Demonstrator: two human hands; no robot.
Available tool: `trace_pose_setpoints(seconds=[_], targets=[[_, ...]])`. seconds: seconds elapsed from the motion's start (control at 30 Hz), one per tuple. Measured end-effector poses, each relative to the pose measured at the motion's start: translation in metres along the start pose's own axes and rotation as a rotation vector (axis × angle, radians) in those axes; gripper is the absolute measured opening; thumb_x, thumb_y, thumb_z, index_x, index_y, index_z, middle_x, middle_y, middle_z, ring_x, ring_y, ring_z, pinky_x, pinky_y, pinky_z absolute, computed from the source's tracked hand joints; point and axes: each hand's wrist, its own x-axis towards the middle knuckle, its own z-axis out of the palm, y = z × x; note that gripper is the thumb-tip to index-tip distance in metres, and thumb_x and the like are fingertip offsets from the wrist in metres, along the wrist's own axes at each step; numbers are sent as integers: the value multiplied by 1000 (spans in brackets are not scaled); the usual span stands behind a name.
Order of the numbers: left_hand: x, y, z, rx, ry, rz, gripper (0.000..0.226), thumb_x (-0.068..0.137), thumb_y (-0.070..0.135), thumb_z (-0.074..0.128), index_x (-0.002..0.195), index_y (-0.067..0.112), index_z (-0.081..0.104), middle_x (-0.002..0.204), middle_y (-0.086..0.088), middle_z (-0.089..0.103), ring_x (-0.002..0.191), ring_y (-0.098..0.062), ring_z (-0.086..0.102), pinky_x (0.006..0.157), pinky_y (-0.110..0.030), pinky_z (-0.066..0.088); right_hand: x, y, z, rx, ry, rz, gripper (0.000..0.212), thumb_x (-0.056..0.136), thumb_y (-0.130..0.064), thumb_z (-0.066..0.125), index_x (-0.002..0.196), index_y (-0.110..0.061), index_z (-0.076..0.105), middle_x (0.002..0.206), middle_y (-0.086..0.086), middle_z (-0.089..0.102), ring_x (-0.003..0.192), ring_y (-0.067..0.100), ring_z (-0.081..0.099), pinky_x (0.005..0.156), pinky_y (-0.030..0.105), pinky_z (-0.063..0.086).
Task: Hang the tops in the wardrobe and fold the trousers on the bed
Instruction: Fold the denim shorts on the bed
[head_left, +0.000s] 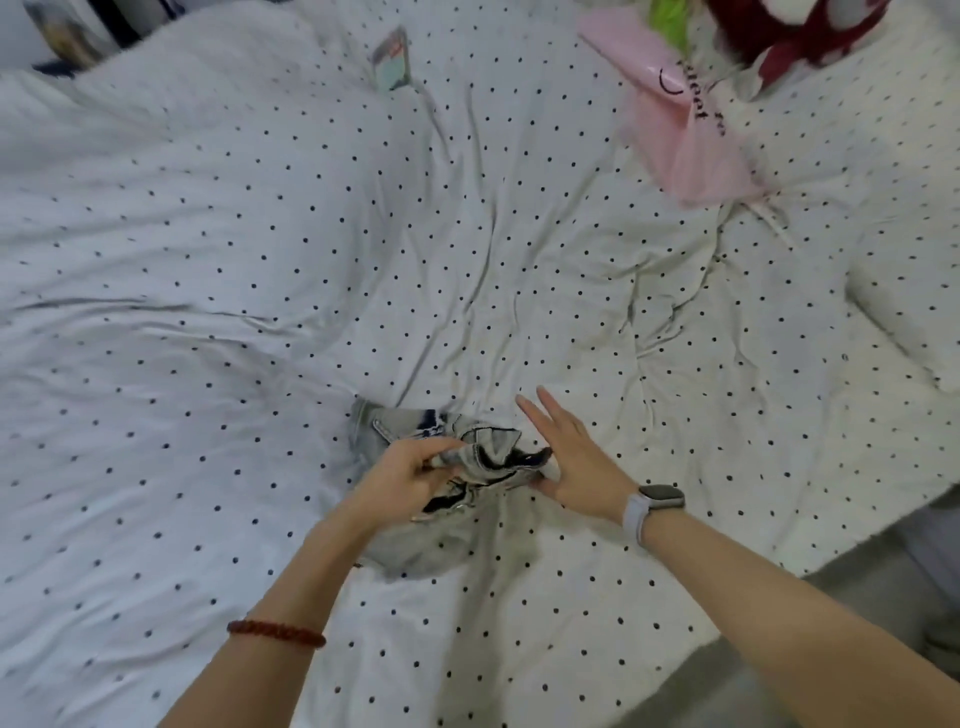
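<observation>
Trousers of pale grey washed denim (415, 519) lie bunched near the bed's (208, 260) near edge. The left hand (405, 478) pinches a crumpled fold; the right hand (576, 467) rests flat-fingered beside it, thumb against the cloth. Soft but weighty, thick-seamed denim: better taken by the waistband, I'd say.

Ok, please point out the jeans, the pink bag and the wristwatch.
jeans (410, 551): head view, pale denim below the left hand.
pink bag (680, 140): head view, middle of its pink plastic.
wristwatch (662, 498): head view, dark face on the right wrist.
</observation>
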Motion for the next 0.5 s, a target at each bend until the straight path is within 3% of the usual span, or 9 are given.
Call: trace_pose_setpoints(seconds=[0.07, 0.1, 0.17, 0.27, 0.37, 0.43, 0.5], targets=[[-27, 12, -24, -55, 69, 44, 25, 91, -8, 50, 86, 9, 67, 69, 12, 62, 60, 0, 50, 61, -20, 42, -1, -26, -4, -46, -44, -21, 78, 84, -24, 66, 142, -43, 17, 157, -7, 1, 144, 18, -1, 114, 41, 20], [-38, 19, -34, -89, 113, 66, 21, 91, -5, 50, 91, 4, 68, 73, -1, 64, 63, -7, 52, 63, -25, 43, -3, -36, -6, -78, -53, -24, 67, 84, -29, 66, 141, -35, 31, 156, -5, 9, 144, 19, 3, 114, 41, 19], [-66, 36, -57, -143, 212, 115, 20, 91, 1, 48, 87, 8, 67, 69, -16, 59, 61, -17, 47, 59, -27, 36, -14, -62, -6, -37, -11, -13, 58, 84, -34, 66, 136, -29, 41, 152, -4, 24, 141, 18, 17, 113, 40, 23], [-98, 58, -84, -268, 368, 148, 24, 93, -7, 47, 81, 7, 63, 59, -3, 47, 56, -12, 37, 56, -23, 30, -34, -93, -6, 244, 91, 18, 63, 81, -30, 70, 136, -32, 38, 138, -6, 42, 131, 15, 38, 106, 30, 33], [-127, 78, -104, -356, 506, 194, 14, 94, 1, 48, 87, -6, 57, 68, -10, 42, 59, -17, 35, 57, -25, 29, -54, -125, 2, 365, 61, 45, 51, 83, -29, 68, 124, -40, 41, 119, -14, 53, 117, 13, 51, 87, 18, 40], [-142, 89, -109, -355, 545, 231, 13, 94, 2, 49, 87, -4, 57, 59, -9, 38, 49, -14, 30, 48, -19, 25, -65, -145, 9, 408, 14, 34, 55, 84, -31, 67, 121, -48, 31, 115, -20, 51, 112, 9, 52, 82, 13, 39], [-152, 96, -108, -363, 556, 240, 16, 94, 3, 50, 84, 8, 61, 57, -6, 42, 49, -14, 34, 50, -21, 27, -73, -157, 19, 435, 3, 41, 64, 83, -28, 68, 118, -50, 20, 113, -27, 43, 109, 3, 46, 88, 13, 37]])
